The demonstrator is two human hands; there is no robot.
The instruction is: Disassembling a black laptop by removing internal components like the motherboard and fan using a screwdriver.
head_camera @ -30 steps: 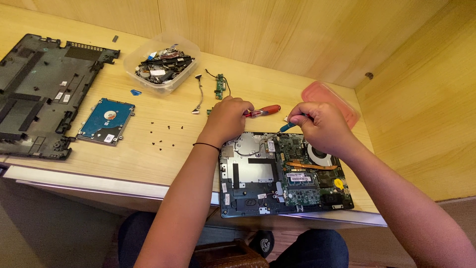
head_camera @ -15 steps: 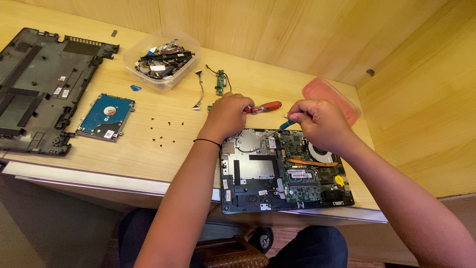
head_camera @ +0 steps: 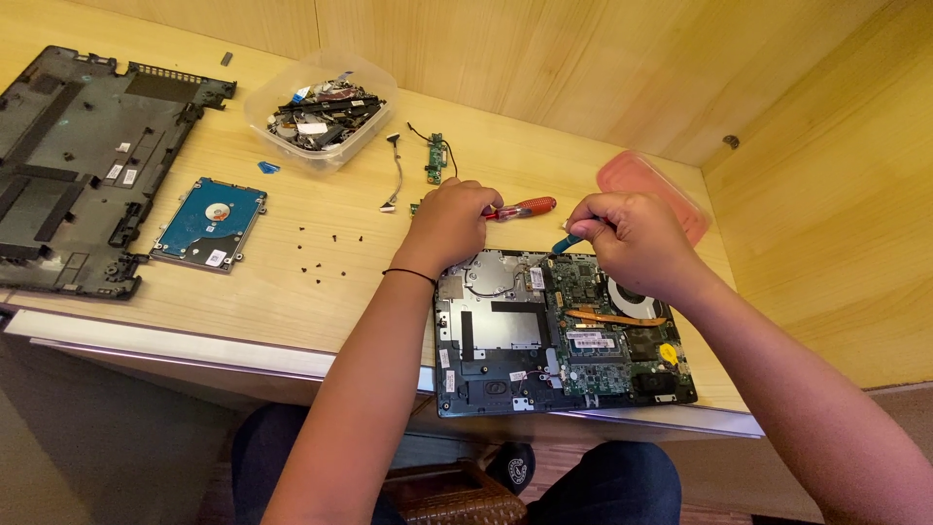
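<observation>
Opened laptop (head_camera: 564, 331) lies at near table edge, bottom cover (head_camera: 78, 165) and hard drive (head_camera: 209, 222) already removed far left. Left hand (head_camera: 452, 222) grips red screwdriver (head_camera: 525, 207); right hand (head_camera: 622, 238) pinches blue tool (head_camera: 567, 243). Circuit board remains installed.

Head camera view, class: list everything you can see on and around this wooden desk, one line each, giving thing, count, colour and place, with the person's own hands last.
Opened laptop base: one, black with green circuit board, desk's near edge under both hands.
Laptop bottom cover: one, black, far left.
Hard drive: one, blue and silver, right of the cover.
Loose screws: about a dozen, dark, between drive and laptop.
Clear tub of parts: one, back of desk.
Small circuit board: one, green, right of the tub.
Red-handled screwdriver: one, between the hands.
Pink lid: one, behind the right hand.
Left hand: fist at the laptop's top edge.
Right hand: gripping a blue-handled tool.
</observation>
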